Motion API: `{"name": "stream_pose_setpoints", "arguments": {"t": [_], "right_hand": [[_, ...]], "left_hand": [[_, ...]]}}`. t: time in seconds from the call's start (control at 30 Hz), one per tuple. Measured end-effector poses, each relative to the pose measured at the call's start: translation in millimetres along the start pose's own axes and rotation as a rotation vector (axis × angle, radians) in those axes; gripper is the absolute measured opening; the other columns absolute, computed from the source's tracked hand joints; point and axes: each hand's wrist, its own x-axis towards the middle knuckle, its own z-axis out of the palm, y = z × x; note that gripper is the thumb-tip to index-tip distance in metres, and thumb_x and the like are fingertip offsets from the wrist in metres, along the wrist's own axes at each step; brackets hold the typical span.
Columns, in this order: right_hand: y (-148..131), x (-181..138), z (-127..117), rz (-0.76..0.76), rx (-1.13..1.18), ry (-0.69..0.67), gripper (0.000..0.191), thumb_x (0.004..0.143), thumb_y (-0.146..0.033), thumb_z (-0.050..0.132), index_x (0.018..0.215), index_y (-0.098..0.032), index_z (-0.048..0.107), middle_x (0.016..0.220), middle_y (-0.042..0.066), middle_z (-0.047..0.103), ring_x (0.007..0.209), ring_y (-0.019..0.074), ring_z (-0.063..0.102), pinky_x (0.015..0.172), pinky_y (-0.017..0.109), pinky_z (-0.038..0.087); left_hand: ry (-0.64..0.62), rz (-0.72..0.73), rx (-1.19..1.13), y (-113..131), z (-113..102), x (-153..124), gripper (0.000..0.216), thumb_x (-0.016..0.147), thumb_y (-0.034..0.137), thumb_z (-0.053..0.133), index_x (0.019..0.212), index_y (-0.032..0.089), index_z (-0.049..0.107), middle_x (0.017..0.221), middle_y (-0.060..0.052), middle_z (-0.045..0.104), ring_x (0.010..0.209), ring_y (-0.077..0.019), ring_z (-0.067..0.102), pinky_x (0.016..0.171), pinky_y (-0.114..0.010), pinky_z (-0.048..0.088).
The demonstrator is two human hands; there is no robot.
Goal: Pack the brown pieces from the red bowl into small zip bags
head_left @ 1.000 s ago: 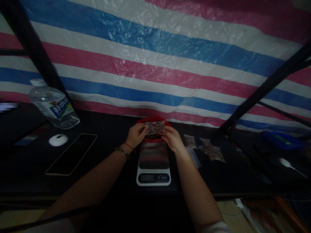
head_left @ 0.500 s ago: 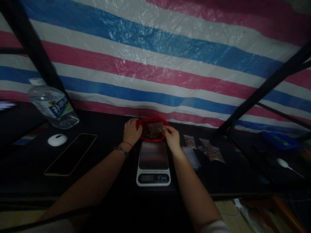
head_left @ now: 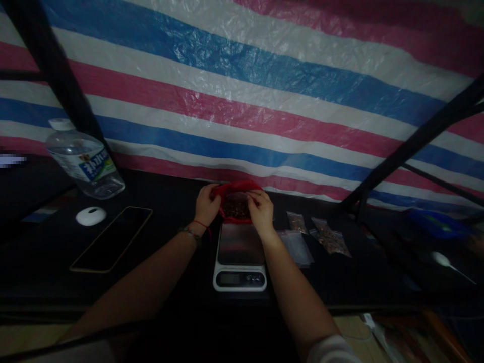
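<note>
A red plastic bag [head_left: 244, 187], its mouth spread wide, stands behind the kitchen scale [head_left: 241, 247] and holds loose dark brown bits [head_left: 235, 207]. My left hand [head_left: 207, 203] is closed on the bag's left rim, thumb on the inner side. Over the right part of the opening, my right hand [head_left: 261, 207] pinches what looks like a small clear zip bag [head_left: 239, 195], largely hidden by the fingers and dim light. To the right of the scale lie a stack of flat clear bags [head_left: 297, 248] and several filled zip bags [head_left: 329, 238].
At left on the black table [head_left: 166, 282] are a water bottle [head_left: 88, 166], a white rounded case [head_left: 91, 216] and a phone [head_left: 112, 239]. A white spoon [head_left: 441, 259] and a blue tray [head_left: 438, 224] lie far right. Striped sheeting [head_left: 242, 106] hangs behind, with slanted black frame bars [head_left: 408, 146].
My right hand has moved left and inward over the red bag's mouth. The small clear bag, seen across the opening before, is now mostly behind my fingers. My left hand keeps its grip.
</note>
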Motion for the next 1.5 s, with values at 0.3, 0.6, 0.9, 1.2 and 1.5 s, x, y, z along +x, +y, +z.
{"name": "stream_pose_setpoints", "arguments": {"t": [0.3,0.6,0.9,1.2,1.5], "right_hand": [[0.7,-2.6,-3.7,0.007,0.007,0.016,0.021,0.083,-0.023,0.053,0.089,-0.022,0.073,0.107,0.008,0.066,0.103,0.0199,0.059,0.096,0.039,0.045],[10.2,-2.7,-11.3,0.155,0.009,0.126,0.025,0.083,-0.033,0.052,0.089,-0.018,0.072,0.093,0.008,0.072,0.09,0.0199,0.065,0.088,0.036,0.049],[11.1,-9.8,-83.7,0.375,0.182,0.242,0.037,0.079,-0.048,0.058,0.094,-0.015,0.068,0.088,0.007,0.07,0.073,0.0186,0.066,0.07,0.035,0.056],[54.4,-113.9,-205.5,0.055,-0.362,-0.276,0.02,0.081,-0.026,0.053,0.091,-0.026,0.07,0.108,0.009,0.068,0.106,0.0262,0.063,0.091,0.046,0.051],[49.4,-112.1,-196.7,0.048,-0.585,-0.49,0.041,0.09,-0.031,0.041,0.127,-0.022,0.055,0.135,0.011,0.052,0.131,0.0255,0.042,0.11,0.048,0.034]], "left_hand": [[-0.006,0.028,0.032,2.0,-1.6,0.2,0.022,0.084,0.029,0.055,0.1,0.018,0.065,0.098,-0.008,0.064,0.095,-0.0208,0.059,0.088,-0.038,0.048],[-0.072,0.127,0.068,2.2,-1.7,-1.4,0.02,0.087,0.027,0.05,0.092,0.018,0.067,0.098,-0.007,0.062,0.096,-0.0192,0.057,0.091,-0.036,0.047],[-0.13,0.144,0.086,0.1,-1.7,-2.9,0.024,0.088,0.027,0.047,0.096,0.017,0.068,0.101,-0.008,0.062,0.099,-0.0193,0.057,0.093,-0.036,0.047],[-0.13,0.125,0.079,1.4,-1.0,-2.3,0.026,0.088,0.028,0.045,0.093,0.017,0.068,0.099,-0.008,0.062,0.099,-0.0206,0.057,0.093,-0.037,0.046],[-0.119,0.12,0.1,-4.6,1.2,-1.3,0.026,0.087,0.03,0.046,0.092,0.017,0.068,0.097,-0.008,0.063,0.098,-0.0211,0.057,0.093,-0.036,0.045]]}}
